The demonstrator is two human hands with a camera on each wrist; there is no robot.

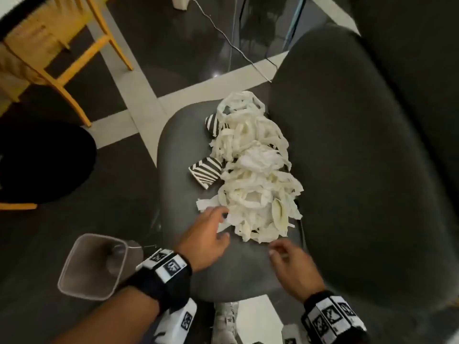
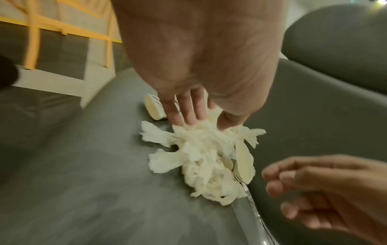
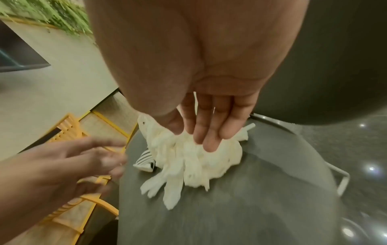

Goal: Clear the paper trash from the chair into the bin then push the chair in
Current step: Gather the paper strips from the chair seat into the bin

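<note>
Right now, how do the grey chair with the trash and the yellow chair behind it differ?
The grey chair has a smooth, rounded, padded-looking seat and back; the yellow chair is an open frame of thin bars. The grey chair carries a pile of white paper strips and striped paper cups; nothing shows on the yellow chair. The grey chair is within reach of both hands; the yellow chair stands farther off. Both stand on the dark floor.

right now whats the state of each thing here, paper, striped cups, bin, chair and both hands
paper trash: loose heap on the seat
striped cups: lying on their sides against the heap
bin: on the floor left of the chair, looks empty
chair: not cleared yet
left hand: open, at the heap's near edge
right hand: open, just short of the heap, holding nothing
</note>
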